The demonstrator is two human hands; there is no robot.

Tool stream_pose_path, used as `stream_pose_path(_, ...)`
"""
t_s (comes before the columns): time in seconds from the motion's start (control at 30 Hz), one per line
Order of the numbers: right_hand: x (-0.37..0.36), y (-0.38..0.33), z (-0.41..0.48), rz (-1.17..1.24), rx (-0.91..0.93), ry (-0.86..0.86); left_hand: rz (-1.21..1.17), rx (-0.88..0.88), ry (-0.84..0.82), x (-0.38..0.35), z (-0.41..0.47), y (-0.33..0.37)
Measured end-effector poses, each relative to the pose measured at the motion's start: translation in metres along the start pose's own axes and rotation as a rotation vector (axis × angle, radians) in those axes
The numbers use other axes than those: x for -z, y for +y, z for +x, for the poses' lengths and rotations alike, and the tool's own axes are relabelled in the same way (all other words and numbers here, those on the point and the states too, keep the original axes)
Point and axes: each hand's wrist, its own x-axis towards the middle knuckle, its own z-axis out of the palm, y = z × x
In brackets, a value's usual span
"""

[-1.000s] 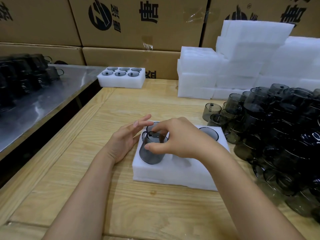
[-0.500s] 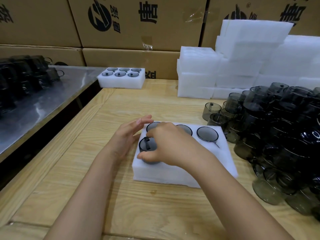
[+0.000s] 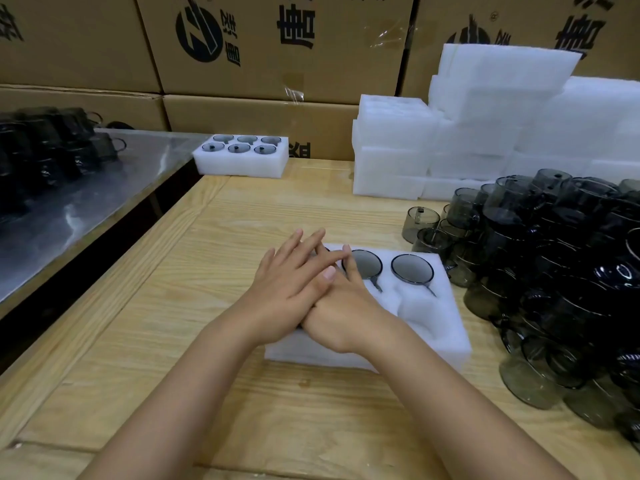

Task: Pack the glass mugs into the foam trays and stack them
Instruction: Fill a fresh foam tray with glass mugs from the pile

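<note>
Both forearms reach in from the bottom edge and meet over the left part of a white foam tray (image 3: 434,323) lying on the wooden desk (image 3: 166,306). The left hand (image 3: 287,289) lies flat, palm down, across the back of the right hand (image 3: 346,322), its fingers straight, slightly spread and pointing away and to the right. The right hand is also flat under it, holding nothing; most of its fingers are hidden, so what they press on cannot be told.

2 grey glass mugs (image 3: 412,268) sit sunk in the tray's far row, rims level with the foam; a 3rd rim shows partly under the fingertips. A big pile of loose mugs (image 3: 554,271) stands just right of the tray. A filled tray (image 3: 242,166) with 6 mugs sits at the far left of the desk, and stacked empty trays (image 3: 391,150) at the far right.
</note>
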Motion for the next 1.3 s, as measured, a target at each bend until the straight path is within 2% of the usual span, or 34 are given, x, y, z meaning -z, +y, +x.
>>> stream_pose_path(0.17, 0.005, -0.001, 0.001, 0.032, -0.035, -0.065, 0.050, 0.058, 0.016, -0.004, -0.002, -0.002)
stream_pose_path(0.3, 0.001, -0.001, 0.001, 0.090, -0.035, -0.006, -0.052, 0.037, 0.047, -0.006, -0.001, -0.008)
stream_pose_path(0.37, -0.002, -0.001, 0.002, 0.169, -0.050, 0.065, -0.323, 0.045, 0.158, -0.010, 0.001, -0.007)
stream_pose_path(0.47, -0.004, -0.004, 0.001, 0.284, -0.085, 0.112, -1.029, 0.195, 0.340, -0.011, 0.003, -0.011)
stream_pose_path(0.5, -0.005, -0.004, 0.000, 0.291, -0.086, 0.116, -1.103, 0.208, 0.362, -0.011, 0.003, -0.017)
stream_pose_path(0.57, -0.005, -0.003, -0.002, 0.319, -0.085, 0.160, -1.090, 0.194, 0.357, -0.012, 0.003, -0.026)
stream_pose_path(0.67, 0.001, -0.004, -0.007, 0.364, -0.088, 0.373, -1.124, 0.163, 0.334, -0.014, 0.003, -0.031)
stream_pose_path(0.73, 0.010, 0.003, -0.015, 0.372, -0.162, 0.527, -1.155, 0.157, 0.318, -0.015, 0.003, -0.032)
stream_pose_path(0.8, 0.025, 0.022, -0.028, 0.251, -0.294, 0.616, -1.171, 0.169, 0.311, -0.014, 0.004, -0.033)
stream_pose_path(0.9, 0.043, 0.070, -0.064, -0.129, -0.597, 0.604, -1.183, 0.204, 0.312, -0.014, 0.004, -0.033)
stream_pose_path(1.0, 0.048, 0.099, -0.117, -0.178, -0.869, 0.773, -1.218, 0.247, 0.321, -0.014, 0.006, -0.034)
stream_pose_path(1.07, 0.042, 0.107, -0.145, -0.168, -0.976, 0.694, -1.237, 0.258, 0.317, -0.014, 0.007, -0.035)
stream_pose_path(1.17, 0.034, 0.115, -0.165, -0.131, -1.024, 0.442, -1.264, 0.264, 0.297, -0.014, 0.007, -0.035)
stream_pose_path(1.3, 0.024, 0.117, -0.166, -0.245, -0.987, 0.353, -1.284, 0.267, 0.300, -0.012, 0.006, -0.036)
